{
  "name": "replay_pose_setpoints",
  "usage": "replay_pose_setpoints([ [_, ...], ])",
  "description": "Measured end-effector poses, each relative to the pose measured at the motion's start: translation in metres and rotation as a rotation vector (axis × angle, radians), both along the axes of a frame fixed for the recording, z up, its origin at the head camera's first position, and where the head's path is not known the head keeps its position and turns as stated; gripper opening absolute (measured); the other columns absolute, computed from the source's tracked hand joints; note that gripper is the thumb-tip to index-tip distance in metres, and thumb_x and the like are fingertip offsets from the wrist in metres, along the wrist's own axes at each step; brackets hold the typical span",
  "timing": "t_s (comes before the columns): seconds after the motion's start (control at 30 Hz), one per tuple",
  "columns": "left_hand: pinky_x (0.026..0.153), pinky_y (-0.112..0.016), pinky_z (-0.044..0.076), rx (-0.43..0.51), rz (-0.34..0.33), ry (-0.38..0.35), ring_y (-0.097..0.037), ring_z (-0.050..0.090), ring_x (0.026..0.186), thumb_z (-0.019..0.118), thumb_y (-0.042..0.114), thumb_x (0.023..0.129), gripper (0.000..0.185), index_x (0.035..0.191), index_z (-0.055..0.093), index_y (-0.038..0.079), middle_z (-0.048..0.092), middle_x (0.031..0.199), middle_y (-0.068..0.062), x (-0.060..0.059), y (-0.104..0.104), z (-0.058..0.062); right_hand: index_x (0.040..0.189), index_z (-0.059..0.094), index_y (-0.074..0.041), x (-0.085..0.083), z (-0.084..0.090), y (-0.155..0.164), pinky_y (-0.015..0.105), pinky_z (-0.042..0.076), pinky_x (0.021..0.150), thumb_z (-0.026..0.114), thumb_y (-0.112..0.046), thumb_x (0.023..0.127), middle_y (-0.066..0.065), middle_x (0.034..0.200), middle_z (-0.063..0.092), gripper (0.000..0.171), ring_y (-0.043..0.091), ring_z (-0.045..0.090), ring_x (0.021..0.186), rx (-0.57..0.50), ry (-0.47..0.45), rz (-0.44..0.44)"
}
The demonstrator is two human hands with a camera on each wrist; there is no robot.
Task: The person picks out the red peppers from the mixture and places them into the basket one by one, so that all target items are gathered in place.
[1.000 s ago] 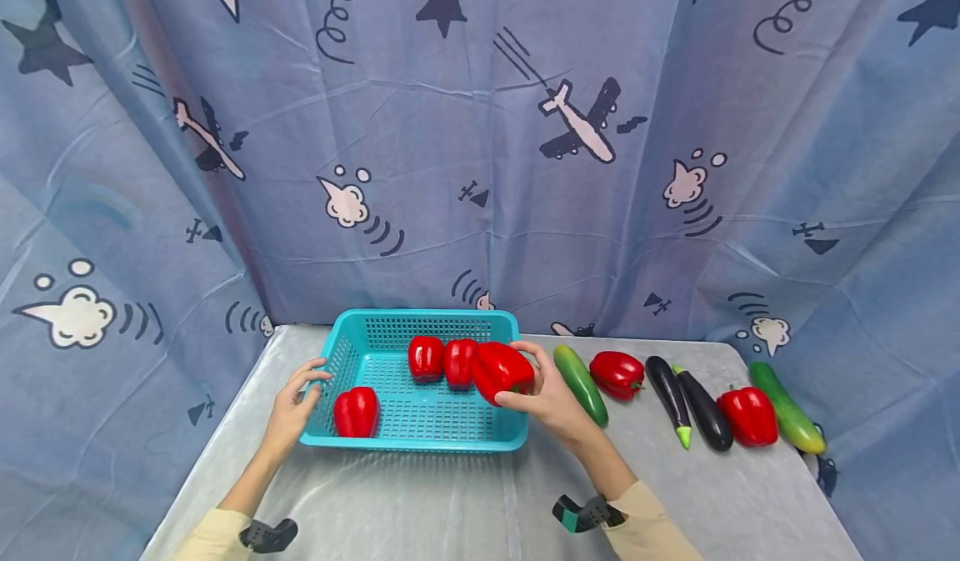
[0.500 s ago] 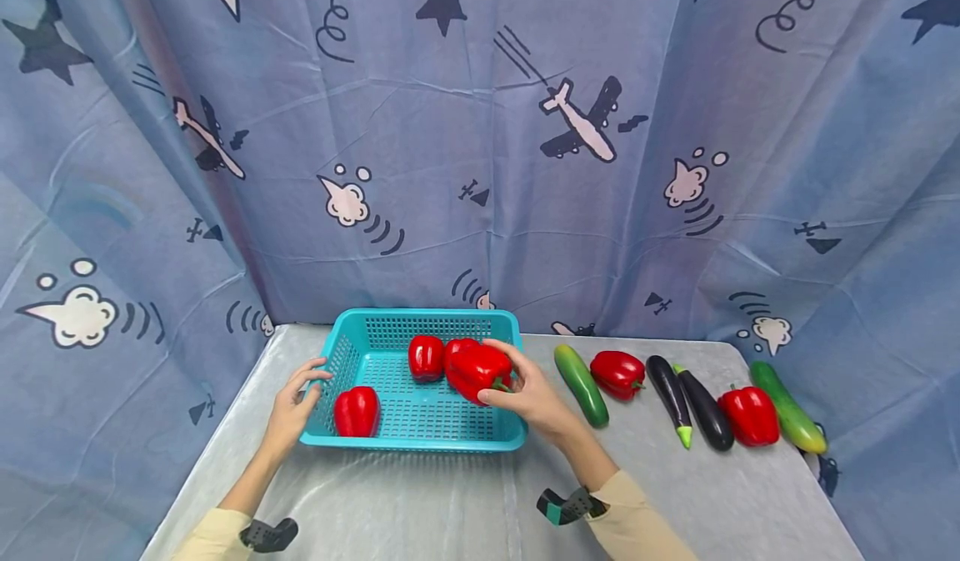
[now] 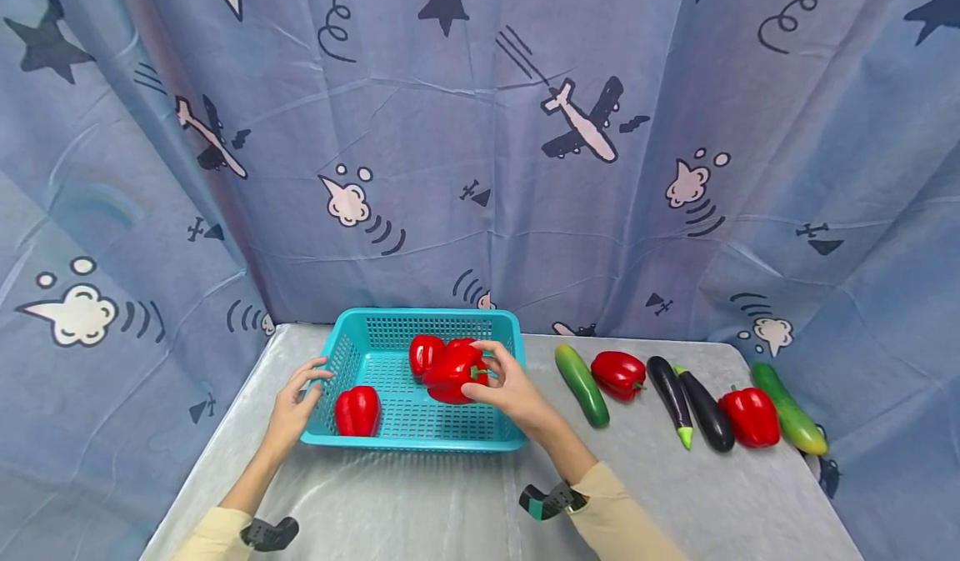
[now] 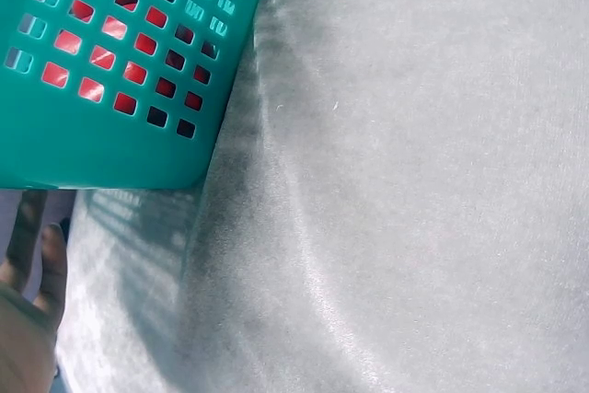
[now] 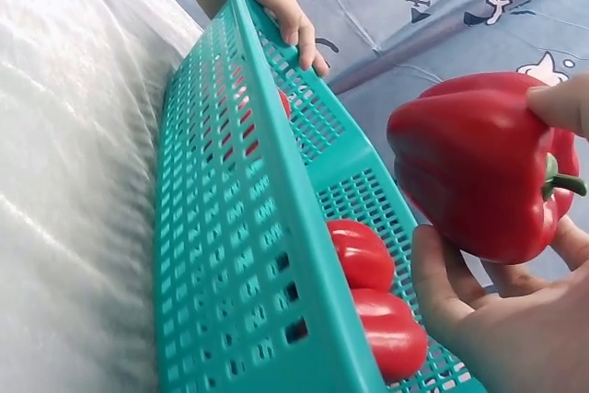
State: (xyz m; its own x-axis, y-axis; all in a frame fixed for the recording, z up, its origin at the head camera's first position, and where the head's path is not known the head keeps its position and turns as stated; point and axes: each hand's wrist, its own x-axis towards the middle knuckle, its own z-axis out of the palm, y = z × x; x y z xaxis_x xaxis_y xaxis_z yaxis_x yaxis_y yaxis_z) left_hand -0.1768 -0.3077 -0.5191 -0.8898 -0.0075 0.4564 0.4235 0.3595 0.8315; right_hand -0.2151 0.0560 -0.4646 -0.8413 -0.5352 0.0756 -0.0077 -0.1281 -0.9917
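My right hand (image 3: 513,390) holds a glossy red bell pepper (image 3: 452,375) with a green stem over the basket, thumb and fingers around its stem end. The turquoise plastic basket (image 3: 420,445) has a lattice floor and walls. Inside it, one red bell pepper (image 3: 357,412) lies at the front left; two more bell peppers (image 5: 361,255) sit side by side toward the back, one largely hidden in the head view behind the held one. My left hand (image 3: 293,401) grips the basket's left rim, its fingers (image 5: 293,25) bent over the edge.
Right of the basket on the pale cloth-covered table (image 3: 420,511) lie a cucumber (image 3: 582,385), a red bell pepper (image 3: 618,375), two eggplants (image 3: 669,398), another red bell pepper (image 3: 750,416) and a cucumber (image 3: 787,411). A patterned blue curtain (image 3: 420,211) hangs behind.
My right hand has carried the bell pepper leftward, from the basket's right side to above its middle, in front of the two back peppers. My left hand stays at the rim.
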Motion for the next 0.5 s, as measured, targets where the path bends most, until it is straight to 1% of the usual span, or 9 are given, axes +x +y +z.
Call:
replay_pose_setpoints([
  [0.13,0.072,-0.021,0.04,-0.01,-0.005,0.019,-0.046,0.035,0.12,0.045,-0.014,0.09,0.02,0.105,0.059,-0.012,0.042,0.129,-0.031,-0.001,-0.001,-0.002,0.14,0.035,-0.011,-0.003,-0.008,-0.007,0.045,0.049,0.078,0.07,-0.007,0.083,0.011,0.134,0.041,0.067,0.035,0.043,0.117,0.007,0.025,-0.025],
  [0.23,0.072,-0.02,0.04,-0.015,-0.001,0.02,-0.046,0.035,0.12,0.045,-0.014,0.09,0.02,0.105,0.059,-0.012,0.042,0.129,-0.031,-0.001,-0.001,-0.002,0.137,0.04,-0.015,-0.003,-0.01,-0.013,0.048,0.048,0.077,0.072,-0.013,0.082,0.01,0.131,0.044,0.064,0.035,0.045,0.115,0.006,0.023,-0.043],
  [0.4,0.075,-0.021,0.04,-0.003,0.019,-0.02,-0.042,0.036,0.122,0.046,-0.013,0.09,0.019,0.104,0.059,-0.012,0.044,0.13,-0.028,0.001,0.0,0.001,0.134,0.044,-0.015,-0.002,-0.01,-0.022,0.051,0.047,0.078,0.073,-0.02,0.082,0.013,0.126,0.048,0.061,0.036,0.048,0.112,0.007,0.008,-0.057],
  [0.5,0.076,-0.023,0.039,0.008,0.027,-0.047,-0.04,0.035,0.125,0.047,-0.013,0.09,0.02,0.105,0.06,-0.01,0.044,0.131,-0.025,0.003,0.002,0.005,0.135,0.045,-0.015,-0.003,-0.011,-0.028,0.048,0.049,0.077,0.074,-0.021,0.082,0.013,0.128,0.047,0.06,0.034,0.047,0.113,0.035,0.02,-0.056],
])
